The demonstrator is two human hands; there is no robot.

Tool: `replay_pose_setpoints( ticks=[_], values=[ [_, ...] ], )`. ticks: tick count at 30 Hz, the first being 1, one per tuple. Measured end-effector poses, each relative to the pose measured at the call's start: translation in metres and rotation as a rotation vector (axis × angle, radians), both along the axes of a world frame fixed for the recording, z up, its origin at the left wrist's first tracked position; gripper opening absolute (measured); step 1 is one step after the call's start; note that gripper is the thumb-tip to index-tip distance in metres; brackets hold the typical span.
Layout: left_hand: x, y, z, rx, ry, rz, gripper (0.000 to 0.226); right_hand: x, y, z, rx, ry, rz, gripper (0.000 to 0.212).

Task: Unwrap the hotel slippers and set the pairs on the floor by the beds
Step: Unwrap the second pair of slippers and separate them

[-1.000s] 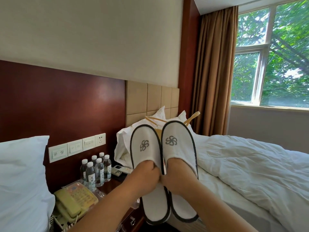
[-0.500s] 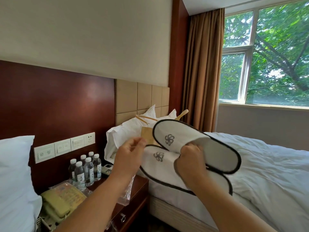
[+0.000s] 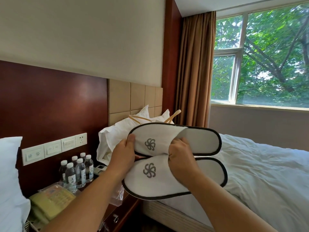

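Note:
Two white hotel slippers with dark trim and a grey pinwheel logo are held in the air, lying sideways with toes to the left. The upper slipper [image 3: 199,141] sits above the lower slipper [image 3: 157,183]. My left hand [image 3: 124,152] pinches the toe end of the upper slipper. My right hand [image 3: 181,158] grips both slippers at the edge of their toe covers. Clear plastic wrapping [image 3: 117,195] hangs below my left wrist, over the nightstand. The floor is hidden.
A wooden nightstand [image 3: 123,213] holds several water bottles [image 3: 76,171], a telephone [image 3: 48,203] and a remote. The right bed [image 3: 260,178] has a rumpled white duvet, pillows and a paper bag with handles [image 3: 138,118]. Another pillow [image 3: 10,185] lies at the left.
The slippers turned from upright, side by side, to lying sideways, one above the other. My left hand let go and now pinches the upper slipper's toe. The view swung left.

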State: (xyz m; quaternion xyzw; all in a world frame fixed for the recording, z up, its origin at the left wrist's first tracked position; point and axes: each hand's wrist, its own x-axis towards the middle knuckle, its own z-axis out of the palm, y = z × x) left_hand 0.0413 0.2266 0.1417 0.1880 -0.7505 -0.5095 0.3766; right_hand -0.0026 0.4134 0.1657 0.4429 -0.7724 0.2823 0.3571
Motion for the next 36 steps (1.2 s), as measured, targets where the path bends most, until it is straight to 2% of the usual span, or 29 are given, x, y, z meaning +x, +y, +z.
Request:
replay_pose_setpoints(
  ticks=[4, 9, 14, 17, 22, 27, 31, 36],
  values=[
    [-0.004, 0.006, 0.000, -0.016, 0.016, 0.020, 0.058, 0.005, 0.005, 0.003, -0.047, -0.024, -0.023, 0.019],
    [-0.008, 0.018, 0.012, 0.007, -0.066, -0.092, 0.062, 0.002, 0.021, 0.005, -0.045, -0.069, -0.121, 0.016],
    [-0.013, 0.035, 0.007, -0.075, -0.091, -0.062, 0.052, -0.006, 0.035, 0.007, 0.020, -0.073, -0.205, 0.009],
    [-0.019, 0.046, 0.002, -0.065, -0.035, -0.086, 0.040, -0.009, 0.043, 0.012, -0.137, -0.251, -0.088, 0.028],
    [-0.040, 0.066, 0.006, -0.101, 0.015, -0.127, 0.044, -0.013, 0.067, 0.019, -0.303, -0.420, -0.042, 0.021],
    [-0.082, 0.106, 0.020, -0.053, -0.020, -0.201, 0.062, -0.043, 0.114, 0.028, -0.372, -0.295, -0.061, 0.012],
    [-0.126, 0.147, 0.035, 0.054, 0.006, -0.315, 0.043, -0.082, 0.153, 0.024, -0.444, -0.275, -0.073, 0.013],
    [-0.210, 0.195, 0.054, 0.117, -0.010, -0.389, 0.041, -0.159, 0.201, 0.035, -0.480, -0.337, -0.104, 0.013]
  ],
)
